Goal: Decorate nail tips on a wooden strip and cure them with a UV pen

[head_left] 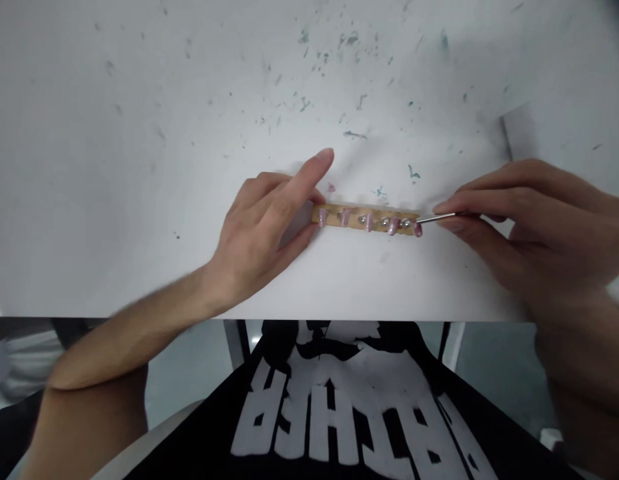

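Note:
My left hand [262, 230] grips the left end of a narrow tan strip [354, 217] between thumb and fingers, while its index finger is raised. Several glossy pink nail-shaped pieces [369, 223] stand in a row along the strip, with small shiny silver beads [385, 221] beside some of them. In the fingertips of my right hand [519, 220] is a thin pointed metal tool [437, 218]. Its tip meets the pink piece [417, 229] at the strip's right end; whether it presses on the piece or on a bead, I cannot tell.
Under both hands lies a white tabletop [139, 133] marked with teal and dark specks. A pale flat sheet or box edge [524, 130] sits at the right. The table's front edge runs close to my body, above a black shirt [339, 400] with white lettering.

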Available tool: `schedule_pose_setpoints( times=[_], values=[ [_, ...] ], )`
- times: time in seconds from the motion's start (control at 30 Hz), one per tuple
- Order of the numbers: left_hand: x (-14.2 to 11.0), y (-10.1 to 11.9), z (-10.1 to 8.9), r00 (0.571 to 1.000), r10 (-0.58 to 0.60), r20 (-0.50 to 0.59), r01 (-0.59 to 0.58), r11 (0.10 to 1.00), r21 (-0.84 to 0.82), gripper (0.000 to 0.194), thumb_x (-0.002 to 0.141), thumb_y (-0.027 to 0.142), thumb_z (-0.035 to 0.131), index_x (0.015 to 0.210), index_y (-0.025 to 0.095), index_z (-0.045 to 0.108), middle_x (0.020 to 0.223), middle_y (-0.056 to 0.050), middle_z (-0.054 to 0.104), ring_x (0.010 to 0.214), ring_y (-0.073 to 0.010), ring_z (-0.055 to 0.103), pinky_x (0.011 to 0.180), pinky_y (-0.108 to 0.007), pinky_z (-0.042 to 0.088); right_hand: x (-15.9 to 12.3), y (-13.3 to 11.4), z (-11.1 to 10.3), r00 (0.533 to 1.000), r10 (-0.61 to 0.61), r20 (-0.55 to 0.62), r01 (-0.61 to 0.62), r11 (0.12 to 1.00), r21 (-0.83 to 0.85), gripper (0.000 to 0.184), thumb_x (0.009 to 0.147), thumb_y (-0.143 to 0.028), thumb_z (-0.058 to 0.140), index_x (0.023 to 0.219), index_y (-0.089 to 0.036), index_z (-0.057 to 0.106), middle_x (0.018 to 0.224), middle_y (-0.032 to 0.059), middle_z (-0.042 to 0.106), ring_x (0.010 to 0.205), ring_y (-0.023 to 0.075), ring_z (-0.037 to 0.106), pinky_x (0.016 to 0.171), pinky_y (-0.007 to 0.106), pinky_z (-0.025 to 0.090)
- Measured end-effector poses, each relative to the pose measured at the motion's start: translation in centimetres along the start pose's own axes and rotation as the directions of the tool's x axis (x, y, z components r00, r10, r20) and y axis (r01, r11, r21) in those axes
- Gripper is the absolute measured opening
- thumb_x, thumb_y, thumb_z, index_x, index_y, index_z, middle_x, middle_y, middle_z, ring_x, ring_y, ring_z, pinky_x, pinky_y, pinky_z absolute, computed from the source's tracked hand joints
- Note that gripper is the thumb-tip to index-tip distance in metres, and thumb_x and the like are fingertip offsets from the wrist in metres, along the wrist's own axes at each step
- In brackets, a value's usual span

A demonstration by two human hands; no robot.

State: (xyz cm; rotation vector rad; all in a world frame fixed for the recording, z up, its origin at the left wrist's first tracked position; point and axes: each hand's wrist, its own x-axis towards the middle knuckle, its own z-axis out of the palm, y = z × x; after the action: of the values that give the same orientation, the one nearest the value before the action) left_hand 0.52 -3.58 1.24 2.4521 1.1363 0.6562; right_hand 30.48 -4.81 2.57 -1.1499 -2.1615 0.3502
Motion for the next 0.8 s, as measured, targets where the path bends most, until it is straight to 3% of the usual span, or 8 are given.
schedule_pose_setpoints(
  times=[0.3, 0.47, 0.8],
  values=[
    [-0.19, 0.03, -0.09, 0.999, -0.044, 0.024, 0.044, 0.999, -0.014, 0.075, 0.098, 0.021, 0.057, 0.158, 0.041, 0.017, 0.109, 0.002, 0.073, 0.102, -0.0183, 0.067, 0.091, -0.041, 0.059, -0.03, 0.1, -0.05, 1.0, -0.018, 0.01, 0.017, 1.0, 0.009, 0.018, 0.081, -0.014, 0.077, 0.094, -0.024, 0.071, 0.09, -0.004, 0.073, 0.073, 0.0086, 0.066, 0.056, 0.024, 0.05],
    [-0.18, 0.03, 0.01, 1.0, -0.009, -0.001, 0.009, 1.0, -0.026, 0.082, 0.093, 0.018, 0.064, 0.159, 0.035, 0.018, 0.109, 0.0, 0.073, 0.101, -0.0191, 0.065, 0.088, -0.041, 0.057, 0.13, -0.06, 0.0, 1.0, -0.003, -0.006, 0.003, 1.0, 0.006, 0.016, 0.082, -0.013, 0.075, 0.092, -0.023, 0.07, 0.089, -0.0042, 0.073, 0.072, 0.0079, 0.065, 0.056, 0.023, 0.05],
    [-0.11, -0.07, 0.06, 1.0, 0.0, -0.004, 0.0, 1.0, -0.017, 0.084, 0.093, 0.018, 0.064, 0.159, 0.036, 0.017, 0.11, 0.001, 0.073, 0.099, -0.0199, 0.065, 0.087, -0.042, 0.057, -0.17, 0.08, -0.23, 0.999, 0.0, 0.054, -0.002, 1.0, 0.027, 0.018, 0.079, -0.014, 0.078, 0.094, -0.024, 0.072, 0.09, -0.0033, 0.073, 0.074, 0.0085, 0.067, 0.059, 0.023, 0.052]
  ],
)
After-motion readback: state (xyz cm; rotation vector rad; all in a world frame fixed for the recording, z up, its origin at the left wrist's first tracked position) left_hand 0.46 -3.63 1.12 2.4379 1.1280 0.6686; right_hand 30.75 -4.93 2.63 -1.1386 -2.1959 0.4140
